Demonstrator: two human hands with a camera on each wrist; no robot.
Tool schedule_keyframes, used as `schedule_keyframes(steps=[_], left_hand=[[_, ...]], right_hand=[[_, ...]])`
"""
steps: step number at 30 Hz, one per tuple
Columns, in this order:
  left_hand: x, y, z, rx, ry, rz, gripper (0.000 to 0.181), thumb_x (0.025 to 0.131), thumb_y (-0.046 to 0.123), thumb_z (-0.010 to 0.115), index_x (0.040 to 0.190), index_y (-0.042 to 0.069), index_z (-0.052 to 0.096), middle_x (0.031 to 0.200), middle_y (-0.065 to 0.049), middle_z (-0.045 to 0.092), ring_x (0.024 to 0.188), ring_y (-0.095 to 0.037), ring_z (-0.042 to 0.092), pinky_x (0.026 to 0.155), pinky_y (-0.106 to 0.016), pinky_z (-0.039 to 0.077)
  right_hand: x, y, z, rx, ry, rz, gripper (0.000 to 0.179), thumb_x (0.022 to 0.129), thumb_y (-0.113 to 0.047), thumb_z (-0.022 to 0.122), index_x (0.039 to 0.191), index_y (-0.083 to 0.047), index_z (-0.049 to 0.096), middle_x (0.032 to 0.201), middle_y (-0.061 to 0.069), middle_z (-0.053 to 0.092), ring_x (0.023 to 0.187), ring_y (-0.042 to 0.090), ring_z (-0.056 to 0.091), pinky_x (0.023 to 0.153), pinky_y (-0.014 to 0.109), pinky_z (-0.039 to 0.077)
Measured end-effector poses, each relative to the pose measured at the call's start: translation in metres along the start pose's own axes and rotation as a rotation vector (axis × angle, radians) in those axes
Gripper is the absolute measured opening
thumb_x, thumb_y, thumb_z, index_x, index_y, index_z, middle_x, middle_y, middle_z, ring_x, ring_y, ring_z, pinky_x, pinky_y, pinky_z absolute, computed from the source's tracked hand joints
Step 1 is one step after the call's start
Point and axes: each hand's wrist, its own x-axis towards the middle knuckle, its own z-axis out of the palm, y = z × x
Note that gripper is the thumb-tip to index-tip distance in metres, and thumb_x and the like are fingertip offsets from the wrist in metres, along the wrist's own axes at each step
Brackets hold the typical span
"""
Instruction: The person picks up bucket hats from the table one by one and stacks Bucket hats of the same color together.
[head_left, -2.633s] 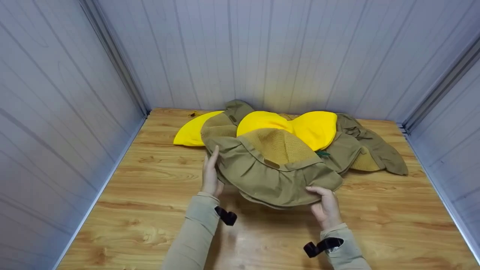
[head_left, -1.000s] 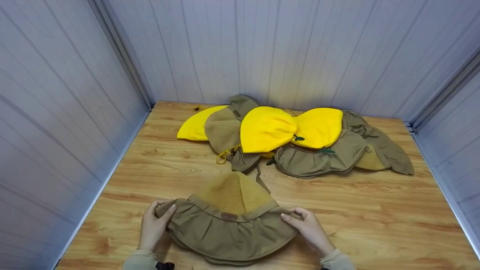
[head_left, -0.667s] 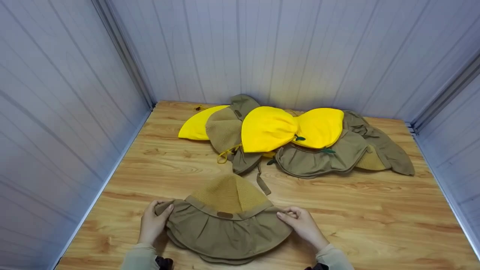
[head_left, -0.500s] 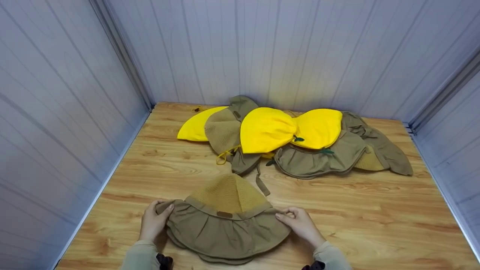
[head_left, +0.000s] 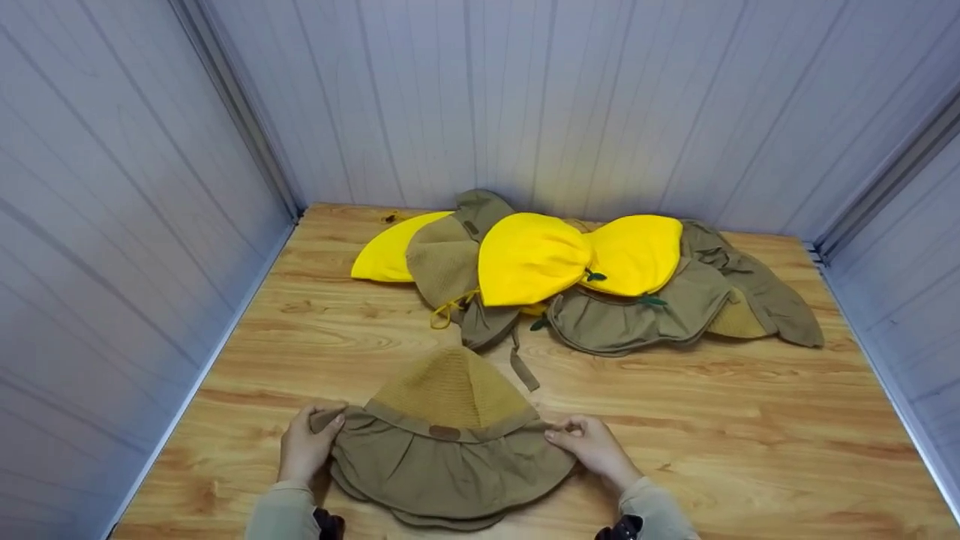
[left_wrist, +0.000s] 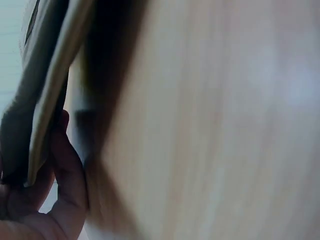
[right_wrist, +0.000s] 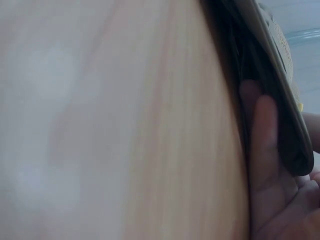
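A khaki sun hat (head_left: 450,472) with a tan mesh crown, a gathered brim and a small brown label lies folded flat near the front of the table. My left hand (head_left: 309,446) pinches the left end of its brim, thumb on top and fingers beneath. At the brim's right end my right hand (head_left: 594,450) pinches it the same way. The left wrist view has the layered brim edge (left_wrist: 45,115) between thumb and fingers. In the right wrist view, fingers (right_wrist: 265,135) reach under the brim (right_wrist: 285,100) close to the wood.
Behind lies a row of more hats: yellow ones (head_left: 532,259) with green leaf trims, and khaki ones (head_left: 637,322). A strap (head_left: 525,371) trails from them toward the held hat. Pale panel walls (head_left: 510,105) enclose the wooden table (head_left: 750,435) on three sides.
Both hands have brought the sun hat from over the pile toward the front of the table and laid it there, their grip shifting to the brim's ends. Over the last half second little has moved.
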Motion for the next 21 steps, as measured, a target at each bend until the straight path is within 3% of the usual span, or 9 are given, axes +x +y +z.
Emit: schedule_keyframes(steps=[6, 13, 21], left_hand=[[0.0023, 0.0024, -0.0014, 0.006, -0.017, -0.004, 0.029, 0.100, 0.009, 0.053, 0.123, -0.007, 0.051, 0.134, -0.037, 0.049, 0.128, -0.055, 0.041, 0.106, -0.065, 0.034], [0.0033, 0.0031, -0.0014, 0.027, 0.005, -0.016, 0.030, 0.099, 0.010, 0.055, 0.125, -0.005, 0.050, 0.136, -0.036, 0.047, 0.128, -0.056, 0.041, 0.104, -0.065, 0.036], [-0.0002, 0.0052, -0.0010, 0.057, 0.021, -0.006, 0.032, 0.099, 0.011, 0.055, 0.127, -0.005, 0.051, 0.137, -0.036, 0.047, 0.128, -0.055, 0.041, 0.105, -0.066, 0.036]], right_hand=[[0.0018, -0.0026, 0.0031, -0.034, -0.030, 0.020, 0.027, 0.091, -0.019, 0.070, 0.102, 0.006, 0.063, 0.059, -0.008, 0.061, 0.035, 0.003, 0.045, 0.035, 0.019, 0.039], [0.0045, -0.0024, 0.0022, -0.013, -0.028, -0.004, 0.023, 0.089, -0.016, 0.072, 0.098, 0.004, 0.065, 0.065, -0.009, 0.065, 0.043, 0.000, 0.043, 0.040, 0.016, 0.035], [-0.0025, -0.0073, -0.0015, -0.051, -0.048, 0.008, 0.031, 0.086, -0.018, 0.075, 0.106, 0.003, 0.063, 0.068, -0.005, 0.061, 0.042, 0.004, 0.047, 0.038, 0.019, 0.040]])
